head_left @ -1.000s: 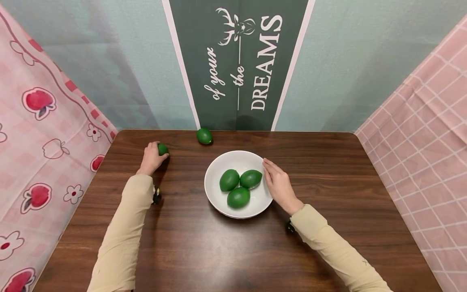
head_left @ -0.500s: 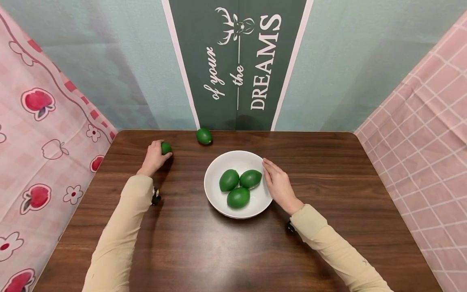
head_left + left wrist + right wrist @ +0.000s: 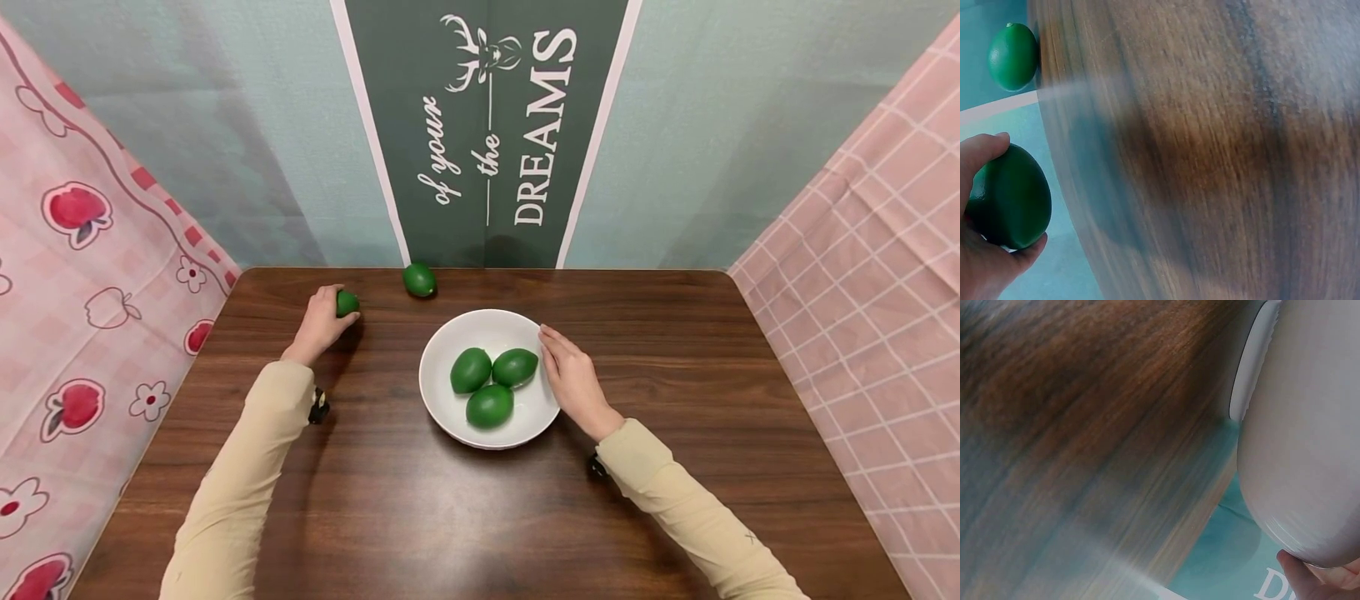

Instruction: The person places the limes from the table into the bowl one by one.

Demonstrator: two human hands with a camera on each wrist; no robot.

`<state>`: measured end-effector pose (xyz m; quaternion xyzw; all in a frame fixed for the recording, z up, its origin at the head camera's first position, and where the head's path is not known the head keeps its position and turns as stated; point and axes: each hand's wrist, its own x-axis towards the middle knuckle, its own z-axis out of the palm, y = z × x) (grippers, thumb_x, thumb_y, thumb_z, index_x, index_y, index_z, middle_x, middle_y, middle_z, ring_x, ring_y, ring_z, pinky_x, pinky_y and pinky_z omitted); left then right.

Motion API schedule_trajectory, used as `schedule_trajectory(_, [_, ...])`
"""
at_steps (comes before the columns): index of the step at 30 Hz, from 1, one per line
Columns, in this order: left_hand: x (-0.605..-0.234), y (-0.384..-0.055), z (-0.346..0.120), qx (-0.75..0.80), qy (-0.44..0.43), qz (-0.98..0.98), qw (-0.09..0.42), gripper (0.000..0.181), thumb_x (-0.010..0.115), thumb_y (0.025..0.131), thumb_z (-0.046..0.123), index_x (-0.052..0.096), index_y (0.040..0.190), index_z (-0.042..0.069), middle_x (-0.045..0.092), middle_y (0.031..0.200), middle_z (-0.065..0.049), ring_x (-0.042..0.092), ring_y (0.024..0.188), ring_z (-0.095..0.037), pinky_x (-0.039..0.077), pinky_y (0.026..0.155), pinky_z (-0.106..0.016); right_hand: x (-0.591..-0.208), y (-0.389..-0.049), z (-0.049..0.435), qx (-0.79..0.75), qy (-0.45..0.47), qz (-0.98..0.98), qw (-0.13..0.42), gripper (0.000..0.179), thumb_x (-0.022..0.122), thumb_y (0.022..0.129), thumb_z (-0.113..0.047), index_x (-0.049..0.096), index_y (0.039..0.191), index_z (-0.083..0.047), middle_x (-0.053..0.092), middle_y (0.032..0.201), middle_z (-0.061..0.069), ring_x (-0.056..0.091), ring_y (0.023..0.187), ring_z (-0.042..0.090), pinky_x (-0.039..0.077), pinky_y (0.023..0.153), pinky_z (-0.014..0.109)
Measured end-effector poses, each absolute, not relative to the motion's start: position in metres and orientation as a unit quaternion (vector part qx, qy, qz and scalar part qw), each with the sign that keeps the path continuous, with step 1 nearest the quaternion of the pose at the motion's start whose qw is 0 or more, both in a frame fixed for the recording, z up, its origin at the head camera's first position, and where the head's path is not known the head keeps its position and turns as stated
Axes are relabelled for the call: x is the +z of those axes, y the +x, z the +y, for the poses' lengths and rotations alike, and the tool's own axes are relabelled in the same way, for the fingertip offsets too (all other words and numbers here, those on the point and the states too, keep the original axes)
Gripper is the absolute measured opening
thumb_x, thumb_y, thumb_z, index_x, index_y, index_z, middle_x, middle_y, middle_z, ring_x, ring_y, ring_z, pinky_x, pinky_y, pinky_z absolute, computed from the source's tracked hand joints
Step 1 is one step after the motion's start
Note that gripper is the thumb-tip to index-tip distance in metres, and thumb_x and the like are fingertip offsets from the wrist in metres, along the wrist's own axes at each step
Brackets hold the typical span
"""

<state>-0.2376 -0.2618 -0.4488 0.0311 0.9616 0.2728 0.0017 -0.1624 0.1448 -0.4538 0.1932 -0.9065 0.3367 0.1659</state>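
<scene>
My left hand (image 3: 318, 323) holds a green lime (image 3: 347, 303) between thumb and fingers over the back left of the table. In the left wrist view, the same lime (image 3: 1013, 197) sits between the thumb and a finger. My right hand (image 3: 579, 381) rests against the right side of a white bowl (image 3: 442, 417), its fingers straight along the rim. Several green limes (image 3: 490, 407) lie together inside this bowl. Another lime (image 3: 419, 280) lies at the table's back edge, right of my left hand. The right wrist view shows the bowl's outer wall (image 3: 1304, 437) with fingertips (image 3: 1291, 565) at its rim.
The dark wooden table (image 3: 450, 517) meets a blue-green cloth with a dark lettered panel (image 3: 495, 167) at the back. Pink patterned cloth (image 3: 112, 333) hangs at the left, and pink checked cloth (image 3: 870, 292) at the right.
My left hand has moved a little to the right and back with the lime in its grip. The right hand and the bowl have stayed in place.
</scene>
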Motion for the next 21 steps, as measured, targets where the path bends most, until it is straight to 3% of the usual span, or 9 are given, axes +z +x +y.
schedule_trajectory(21, [-0.435, -0.231, -0.249, 0.292, 0.074, 0.953, 0.003, 0.060, 0.060, 0.088, 0.015, 0.030, 0.134, -0.009, 0.036, 0.125, -0.030, 0.038, 0.108, -0.042, 0.038, 0.083, -0.055, -0.454, -0.162, 0.144, 0.334, 0.195, -0.907, 0.168, 0.028, 0.050, 0.092, -0.006, 0.059, 0.115, 0.008, 0.055, 0.124, 0.016, 0.051, 0.115, 0.028, 0.042, 0.095, 0.038])
